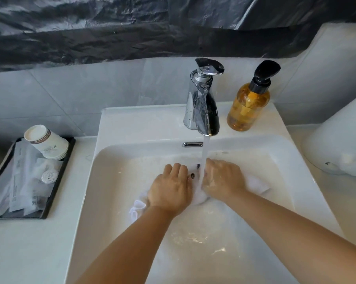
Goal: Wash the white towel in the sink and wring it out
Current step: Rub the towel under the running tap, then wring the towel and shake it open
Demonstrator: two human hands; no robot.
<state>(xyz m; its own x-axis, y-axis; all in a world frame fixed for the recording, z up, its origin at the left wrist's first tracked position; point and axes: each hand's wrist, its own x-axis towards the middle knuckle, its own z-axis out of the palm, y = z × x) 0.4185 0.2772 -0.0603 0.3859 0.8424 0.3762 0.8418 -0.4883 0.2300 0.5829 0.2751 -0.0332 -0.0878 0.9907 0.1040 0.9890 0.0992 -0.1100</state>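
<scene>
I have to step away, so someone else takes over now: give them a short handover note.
Left hand and right hand both grip the white towel, bunched low in the sink under the tap, which is running.
Done: towel is wet and being washed.
Left: finish washing, shut off the water, wring it out.
Soap bottle stands right of the tap.

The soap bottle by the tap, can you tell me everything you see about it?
The soap bottle is round, see-through amber, plastic or glass, and looks nearly full of golden liquid. It has a black collar and a black pump head on top. It stands upright on the back ledge of the white sink, just right of the chrome tap. Neither hand touches it.
</scene>
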